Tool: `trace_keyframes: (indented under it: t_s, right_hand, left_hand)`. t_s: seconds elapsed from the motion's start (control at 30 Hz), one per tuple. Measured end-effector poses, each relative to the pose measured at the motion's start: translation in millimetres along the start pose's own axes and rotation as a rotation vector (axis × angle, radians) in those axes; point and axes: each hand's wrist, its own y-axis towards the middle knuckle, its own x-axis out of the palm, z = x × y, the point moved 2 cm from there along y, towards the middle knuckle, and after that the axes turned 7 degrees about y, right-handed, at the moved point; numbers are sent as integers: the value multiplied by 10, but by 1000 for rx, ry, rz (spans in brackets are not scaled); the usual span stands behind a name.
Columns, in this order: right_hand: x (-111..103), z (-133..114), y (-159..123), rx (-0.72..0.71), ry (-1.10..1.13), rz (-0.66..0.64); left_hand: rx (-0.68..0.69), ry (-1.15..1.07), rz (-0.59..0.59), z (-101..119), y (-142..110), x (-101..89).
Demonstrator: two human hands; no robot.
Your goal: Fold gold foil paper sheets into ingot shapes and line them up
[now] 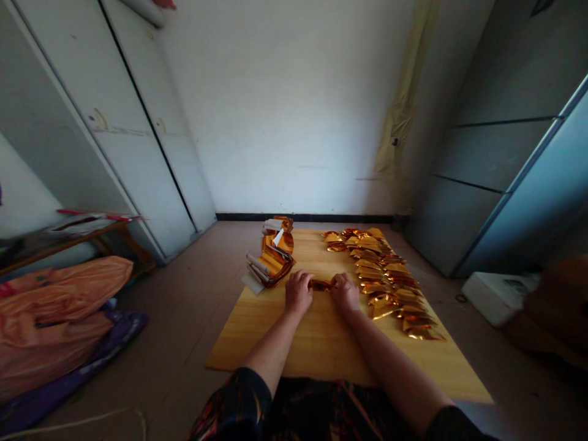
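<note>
Between my two hands, just above or on the wooden board, is a small piece of gold foil paper (321,285), drawn into a narrow strip. My left hand (299,291) has its fingers closed on the left end. The right end is pinched by my right hand (345,293). Beyond my left hand lie loose stacks of gold foil sheets (277,262) with pale backs, some curled. To the right of my right hand, several folded gold foil pieces (372,269) with pointed ends lie in overlapping rows.
The wooden board (257,331) spans the space before me, reaching near the white wall (294,122). A pale cabinet (142,135) stands left, a grey refrigerator-like unit (487,147) right. Orange plastic bags (64,306) lie at left; a white box (491,297) sits on the floor at right.
</note>
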Motion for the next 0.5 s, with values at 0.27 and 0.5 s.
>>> trace_keyframes:
  t_s: [0.27,0.5]
  right_hand:
    - [-52,-16,-20,-57,-12,-40]
    - [-95,27,-30,-114,-38,-163]
  left_hand:
    - [38,66,-119,24,-10,-31]
    - [-26,74,-251,47,13,-80]
